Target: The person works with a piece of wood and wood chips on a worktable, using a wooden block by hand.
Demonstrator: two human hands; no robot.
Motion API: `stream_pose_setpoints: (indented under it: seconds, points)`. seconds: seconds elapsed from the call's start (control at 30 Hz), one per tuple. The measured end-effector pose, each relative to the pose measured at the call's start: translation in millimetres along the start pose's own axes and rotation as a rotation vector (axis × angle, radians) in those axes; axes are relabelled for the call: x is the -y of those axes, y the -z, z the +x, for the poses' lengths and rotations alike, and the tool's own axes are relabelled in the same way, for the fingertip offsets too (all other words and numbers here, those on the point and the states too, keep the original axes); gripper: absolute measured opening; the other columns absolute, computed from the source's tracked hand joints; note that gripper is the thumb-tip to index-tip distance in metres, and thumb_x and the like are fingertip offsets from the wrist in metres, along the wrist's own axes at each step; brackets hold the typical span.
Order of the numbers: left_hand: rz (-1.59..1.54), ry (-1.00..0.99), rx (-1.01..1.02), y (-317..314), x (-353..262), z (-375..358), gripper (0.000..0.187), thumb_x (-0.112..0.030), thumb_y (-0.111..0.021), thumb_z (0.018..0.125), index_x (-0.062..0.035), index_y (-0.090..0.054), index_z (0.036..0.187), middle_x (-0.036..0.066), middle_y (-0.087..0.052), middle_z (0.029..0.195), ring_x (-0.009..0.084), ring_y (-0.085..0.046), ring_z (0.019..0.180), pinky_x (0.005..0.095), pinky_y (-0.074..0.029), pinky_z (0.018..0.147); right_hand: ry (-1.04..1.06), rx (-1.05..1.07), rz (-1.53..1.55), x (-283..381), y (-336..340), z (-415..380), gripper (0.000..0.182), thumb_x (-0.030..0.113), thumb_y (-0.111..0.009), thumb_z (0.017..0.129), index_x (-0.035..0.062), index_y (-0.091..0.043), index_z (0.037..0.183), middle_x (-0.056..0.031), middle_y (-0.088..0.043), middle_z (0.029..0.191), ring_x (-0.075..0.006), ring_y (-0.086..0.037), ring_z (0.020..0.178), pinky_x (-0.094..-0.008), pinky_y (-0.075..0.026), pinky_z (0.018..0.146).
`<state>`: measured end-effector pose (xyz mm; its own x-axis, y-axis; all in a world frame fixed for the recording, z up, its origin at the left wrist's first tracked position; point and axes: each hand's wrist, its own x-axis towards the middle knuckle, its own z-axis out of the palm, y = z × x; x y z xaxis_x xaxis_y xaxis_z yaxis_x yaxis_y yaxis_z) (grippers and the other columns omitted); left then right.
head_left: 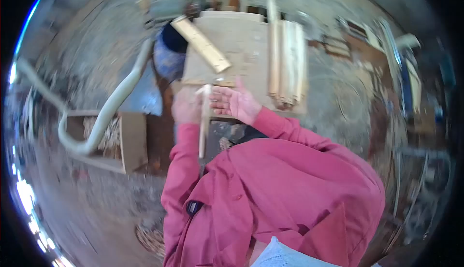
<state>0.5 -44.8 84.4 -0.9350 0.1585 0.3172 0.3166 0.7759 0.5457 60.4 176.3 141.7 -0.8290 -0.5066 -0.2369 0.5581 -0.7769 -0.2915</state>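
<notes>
Near the front edge of a wooden worktable (246, 44), a narrow light wood strip (205, 127) stands out between my two hands, its lower end pointing toward my body. My right hand (237, 103) is open beside the strip, palm showing and fingers apart, the fingertips close to it. On the strip's other side is my left hand (187, 105), smeared by motion, so its fingers cannot be made out. A flat light board (202, 44) lies slanted on the table's left part. Several long wood strips (289, 59) lie side by side at the table's right.
A wooden box (134, 141) with wood scraps stands on the floor at left, with a pale thick hose (113, 105) across it. Blue patterned cloth (169, 61) is by the table's left edge. More wood pieces (337, 47) lie at right.
</notes>
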Motion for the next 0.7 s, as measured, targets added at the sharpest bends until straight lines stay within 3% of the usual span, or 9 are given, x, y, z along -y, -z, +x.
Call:
stream_pose_setpoints:
  seconds: [0.03, 0.1, 0.17, 0.3, 0.37, 0.47, 0.6, 0.67, 0.7]
  points:
    - [0.115, 0.087, 0.078, -4, 32, -11, 0.044, -0.028, -0.067, 0.092, -0.0006, -0.057, 0.125, 0.022, -0.063, 0.116, 0.0405, -0.061, 0.110, 0.0485, -0.049, 0.096, 0.058, -0.038, 0.012, 16, 11, -13, 0.077, 0.063, -0.050, 0.098, 0.0013, -0.047, 0.145, -0.0161, -0.061, 0.134, -0.0282, -0.056, 0.125, -0.0413, -0.042, 0.109]
    - [0.103, 0.150, 0.050, -13, 71, -50, 0.056, -0.031, -0.067, 0.094, 0.0008, -0.049, 0.137, 0.025, -0.055, 0.134, 0.0415, -0.053, 0.125, 0.0475, -0.044, 0.105, 0.468, -0.436, -1.428, 48, 37, -24, 0.080, 0.060, -0.058, 0.096, -0.0016, -0.045, 0.145, -0.0189, -0.060, 0.134, -0.0327, -0.055, 0.128, -0.0437, -0.041, 0.110]
    - [-0.018, 0.215, 0.125, -2, 60, -75, 0.060, -0.032, -0.065, 0.095, 0.0009, -0.046, 0.142, 0.025, -0.048, 0.144, 0.0411, -0.047, 0.132, 0.0459, -0.040, 0.110, 0.482, -0.754, -2.015, 87, 83, -37, 0.078, 0.052, -0.063, 0.094, -0.0035, -0.044, 0.145, -0.0201, -0.054, 0.142, -0.0358, -0.046, 0.137, -0.0491, -0.032, 0.117]
    - [-0.051, 0.289, 0.184, -29, 49, -113, 0.055, -0.030, -0.060, 0.099, 0.0015, -0.046, 0.141, 0.025, -0.048, 0.142, 0.0413, -0.047, 0.132, 0.0463, -0.040, 0.109, 0.310, -1.074, -2.167, 109, 146, -40, 0.074, 0.047, -0.064, 0.093, -0.0030, -0.046, 0.144, -0.0200, -0.047, 0.149, -0.0380, -0.034, 0.144, -0.0563, -0.020, 0.121]
    - [-0.118, 0.325, 0.195, -40, 42, -120, 0.050, -0.029, -0.054, 0.103, 0.0020, -0.046, 0.141, 0.026, -0.048, 0.142, 0.0426, -0.047, 0.131, 0.0471, -0.040, 0.109, 0.268, -1.199, -2.509, 107, 159, -38, 0.060, 0.035, -0.057, 0.095, -0.0014, -0.050, 0.141, -0.0178, -0.045, 0.150, -0.0366, -0.027, 0.148, -0.0630, -0.013, 0.120]
    - [-0.082, 0.296, 0.194, -41, 36, -119, 0.049, -0.029, -0.051, 0.104, 0.0020, -0.046, 0.141, 0.026, -0.048, 0.142, 0.0438, -0.047, 0.131, 0.0475, -0.040, 0.108, 0.157, -1.165, -2.692, 108, 160, -29, 0.052, 0.025, -0.051, 0.095, 0.0011, -0.050, 0.141, -0.0168, -0.049, 0.145, -0.0341, -0.030, 0.147, -0.0653, -0.014, 0.119]
    - [0.001, 0.253, 0.197, -39, 34, -119, 0.050, -0.028, -0.052, 0.103, 0.0015, -0.044, 0.143, 0.027, -0.048, 0.142, 0.0446, -0.047, 0.131, 0.0480, -0.041, 0.107, 0.236, -1.098, -2.715, 101, 151, -16, 0.050, 0.017, -0.046, 0.093, 0.0017, -0.051, 0.140, -0.0144, -0.051, 0.143, -0.0311, -0.032, 0.146, -0.0656, -0.014, 0.118]
    - [-0.017, 0.260, 0.203, -42, 32, -117, 0.051, -0.028, -0.053, 0.103, 0.0017, -0.043, 0.143, 0.027, -0.047, 0.142, 0.0454, -0.047, 0.130, 0.0486, -0.041, 0.107, 0.315, -0.970, -2.717, 97, 156, -7, 0.051, 0.016, -0.051, 0.092, 0.0009, -0.051, 0.140, -0.0141, -0.051, 0.143, -0.0313, -0.043, 0.138, -0.0587, -0.028, 0.116]
    - [-0.036, 0.258, 0.213, -44, 33, -115, 0.052, -0.027, -0.054, 0.102, 0.0018, -0.043, 0.144, 0.028, -0.047, 0.143, 0.0462, -0.047, 0.130, 0.0491, -0.041, 0.106, 0.325, -0.949, -2.721, 95, 158, -1, 0.051, 0.016, -0.051, 0.092, 0.0009, -0.051, 0.140, -0.0141, -0.051, 0.143, -0.0313, -0.043, 0.138, -0.0587, -0.028, 0.116]
